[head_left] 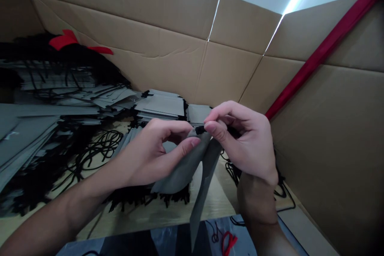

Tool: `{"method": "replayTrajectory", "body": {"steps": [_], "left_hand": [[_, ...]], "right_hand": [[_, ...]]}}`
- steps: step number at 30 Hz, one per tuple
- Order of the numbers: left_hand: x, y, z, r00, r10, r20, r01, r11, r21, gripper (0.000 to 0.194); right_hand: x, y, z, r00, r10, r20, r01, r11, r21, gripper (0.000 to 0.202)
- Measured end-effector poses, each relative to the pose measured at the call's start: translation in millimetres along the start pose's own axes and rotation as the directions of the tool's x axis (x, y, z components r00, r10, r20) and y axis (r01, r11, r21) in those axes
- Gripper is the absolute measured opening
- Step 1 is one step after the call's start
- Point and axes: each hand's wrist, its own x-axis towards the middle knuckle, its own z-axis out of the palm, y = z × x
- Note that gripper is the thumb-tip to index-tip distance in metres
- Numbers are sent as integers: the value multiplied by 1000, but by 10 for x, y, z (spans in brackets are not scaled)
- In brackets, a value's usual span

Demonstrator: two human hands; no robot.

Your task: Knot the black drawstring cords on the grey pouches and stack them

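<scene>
My left hand pinches the upper edge of a grey sheet, thumb in front and fingers behind. The sheet is thin, bent, and hangs below the hands, with a narrow grey flap dropping toward the table edge. At its top corner a short piece of black cord shows between the two hands. My right hand closes thumb and fingertips on this cord, and its other fingers curl inward. Whether the cord passes through the sheet is hidden by the fingers.
Stacks of grey sheets with black cord ends stand behind the hands, with larger piles at left. Loose black cords lie on the wooden table. Cardboard walls surround it; a dark red strap slants down the right one.
</scene>
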Motion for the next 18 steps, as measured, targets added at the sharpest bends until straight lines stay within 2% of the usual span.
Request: {"method": "replayTrajectory", "body": {"steps": [2, 4, 6, 8, 11, 16, 18], "left_hand": [[9, 1, -10, 999, 7, 32, -9, 998, 61, 37], [6, -10, -5, 999, 32, 43, -35, 997, 72, 35], [-1, -25, 3, 997, 62, 43, -65, 995, 74, 32], [-7, -34, 5, 995, 93, 34, -96, 991, 89, 31], [-13, -33, -2, 993, 117, 32, -120, 985, 122, 32], [-33, -29, -16, 989, 119, 84, -127, 986, 105, 35], [-43, -33, -37, 987, 146, 67, -153, 981, 122, 38]], "right_hand": [[17, 14, -33, 997, -17, 76, 16, 1000, 16, 27], [40, 40, -52, 983, -43, 181, 36, 999, 40, 41], [62, 69, -48, 970, -73, 230, 63, 997, 50, 36], [75, 89, -28, 969, -99, 228, 89, 995, 55, 24], [80, 86, -4, 971, -112, 213, 90, 990, 111, 17], [80, 55, -27, 975, -64, 214, 24, 983, 183, 16], [81, 60, -33, 975, -47, 216, 1, 978, 210, 18]]}}
